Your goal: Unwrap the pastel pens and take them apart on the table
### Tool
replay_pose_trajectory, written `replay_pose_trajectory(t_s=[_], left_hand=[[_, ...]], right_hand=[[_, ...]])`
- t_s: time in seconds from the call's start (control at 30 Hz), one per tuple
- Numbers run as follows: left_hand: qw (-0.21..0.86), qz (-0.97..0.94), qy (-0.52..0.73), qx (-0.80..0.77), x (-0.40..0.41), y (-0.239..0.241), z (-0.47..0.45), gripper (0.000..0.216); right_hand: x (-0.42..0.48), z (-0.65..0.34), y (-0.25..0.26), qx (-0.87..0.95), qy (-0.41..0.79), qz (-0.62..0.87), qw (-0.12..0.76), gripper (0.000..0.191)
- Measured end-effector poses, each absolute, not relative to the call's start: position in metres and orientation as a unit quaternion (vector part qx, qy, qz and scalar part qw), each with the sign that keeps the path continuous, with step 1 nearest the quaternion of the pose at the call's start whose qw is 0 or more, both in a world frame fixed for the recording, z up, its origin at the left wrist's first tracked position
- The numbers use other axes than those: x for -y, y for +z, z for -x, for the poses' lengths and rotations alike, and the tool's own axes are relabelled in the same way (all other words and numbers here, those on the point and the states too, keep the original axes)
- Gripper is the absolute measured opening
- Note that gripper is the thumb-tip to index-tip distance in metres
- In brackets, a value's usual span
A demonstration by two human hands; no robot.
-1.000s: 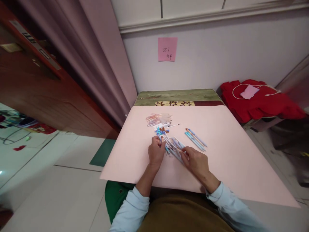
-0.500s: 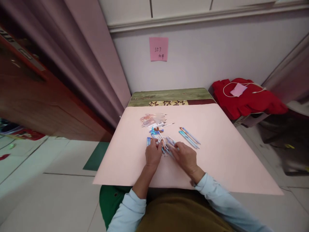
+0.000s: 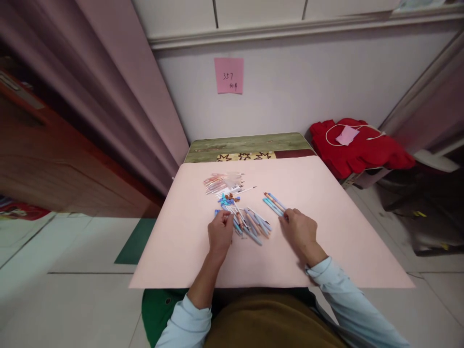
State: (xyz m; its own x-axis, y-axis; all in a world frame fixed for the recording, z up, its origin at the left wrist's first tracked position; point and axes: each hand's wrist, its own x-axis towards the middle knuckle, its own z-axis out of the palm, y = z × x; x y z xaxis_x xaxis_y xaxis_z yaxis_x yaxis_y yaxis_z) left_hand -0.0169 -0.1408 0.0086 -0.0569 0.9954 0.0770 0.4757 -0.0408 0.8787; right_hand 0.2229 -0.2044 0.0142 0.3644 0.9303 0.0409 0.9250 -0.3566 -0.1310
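Observation:
A loose pile of slim pens (image 3: pixel 255 227), in pale blue, lilac and tan, lies mid-table with thin white refills (image 3: pixel 237 210) among them. My left hand (image 3: pixel 220 234) is at the pile's left edge, fingertips pinched together; whatever they hold is hidden. Farther right, my right hand (image 3: pixel 300 229) has its fingers curled closed over the lower ends of a neat row of pens (image 3: pixel 274 203) in blue, tan and teal. Behind the pile sit small blue and brown caps (image 3: pixel 228 199). Beyond them is a heap of clear pinkish barrels (image 3: pixel 215 183).
Pink paper (image 3: pixel 174 241) covers most of the table, leaving a green wood-look strip (image 3: pixel 246 142) at the back. Red cloth (image 3: pixel 358 152) with a white cord lies at the right. A curtain (image 3: pixel 145 96) hangs at the left, and a pink note (image 3: pixel 229 76) is on the wall.
My right hand has left the pile and moved right to the row of pens. The left hand stays at the pile's left edge. The view has shifted slightly.

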Motion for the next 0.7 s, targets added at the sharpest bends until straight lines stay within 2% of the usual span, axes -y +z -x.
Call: replay_pose_trajectory(t_s=[0.13,0.23,0.33,0.43,0.57,0.7], left_hand=[[0.404,-0.512,0.455,-0.606,0.138,0.02,0.022,0.022],[0.527,-0.418,0.482,-0.561,0.14,0.03,0.018,0.031],[0.668,-0.347,0.453,-0.477,0.145,0.037,0.005,0.047],[0.733,-0.313,0.434,-0.42,0.149,0.04,-0.007,0.042],[0.743,-0.299,0.45,-0.395,0.15,0.039,-0.007,0.033],[0.759,-0.273,0.451,-0.381,0.15,0.037,-0.003,0.033]], right_hand=[[0.205,-0.218,0.017,0.585,-0.007,0.807,0.083,0.029],[0.207,-0.211,0.025,0.56,0.038,0.806,0.189,0.025],[0.206,-0.191,0.034,0.53,0.24,0.736,0.345,0.026],[0.205,-0.167,0.039,0.448,0.503,0.592,0.442,0.033],[0.204,-0.151,0.039,0.306,0.719,0.467,0.415,0.041],[0.201,-0.152,0.037,0.187,0.843,0.355,0.358,0.041]])
